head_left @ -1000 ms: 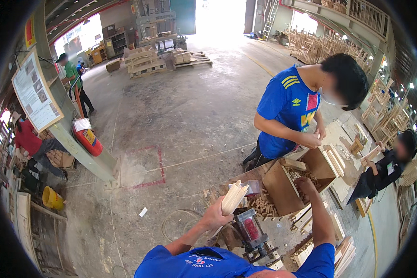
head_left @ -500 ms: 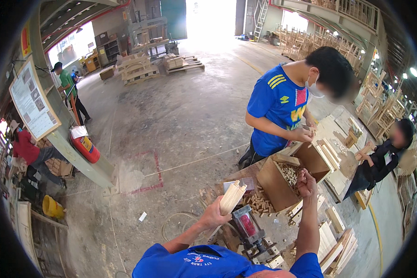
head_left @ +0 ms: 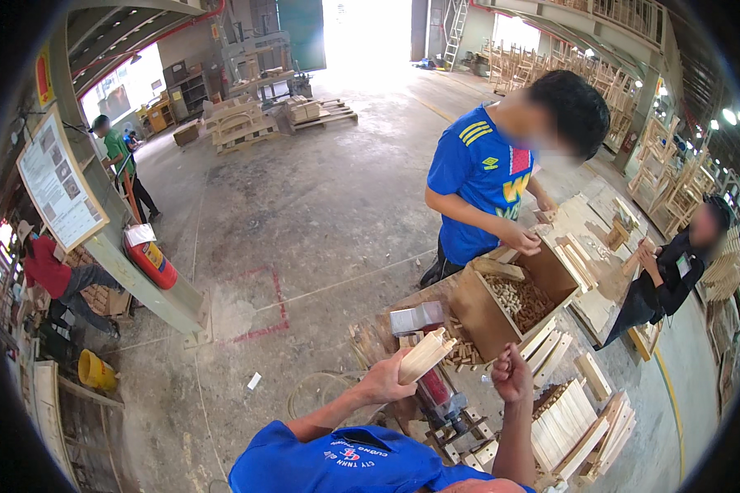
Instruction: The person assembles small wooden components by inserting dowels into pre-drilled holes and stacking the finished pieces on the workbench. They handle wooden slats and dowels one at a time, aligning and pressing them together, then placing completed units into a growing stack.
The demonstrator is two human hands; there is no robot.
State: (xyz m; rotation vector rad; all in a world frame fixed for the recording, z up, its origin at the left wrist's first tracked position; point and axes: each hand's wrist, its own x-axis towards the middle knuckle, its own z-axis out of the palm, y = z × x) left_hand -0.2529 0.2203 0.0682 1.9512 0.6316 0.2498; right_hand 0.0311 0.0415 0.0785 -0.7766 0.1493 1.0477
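Observation:
My left hand (head_left: 386, 380) is closed around a small bundle of pale wooden pieces (head_left: 423, 359), which points up and to the right. Over the bench, my right hand (head_left: 511, 375) is raised with its fingers curled together; what they hold, if anything, is too small to make out. Just beyond it stands an open wooden box (head_left: 478, 322) with many small wooden dowels (head_left: 511, 297) inside. More loose dowels (head_left: 466, 353) lie against the box's near side. Below the wooden pieces is a clamp-like machine with a red cylinder (head_left: 437, 389), partly hidden by my left hand.
A clear plastic container (head_left: 417, 318) sits left of the box. Wooden slats (head_left: 564, 429) are stacked at my right. Across the box a co-worker in a blue shirt (head_left: 478, 168) handles small pieces; another in black (head_left: 674, 275) stands farther right. A pillar with a fire extinguisher (head_left: 150, 259) rises at left.
My right hand has drawn back from the box toward me. My left hand has shifted right with the wooden pieces, nearer the right hand. The co-worker's hands have moved apart.

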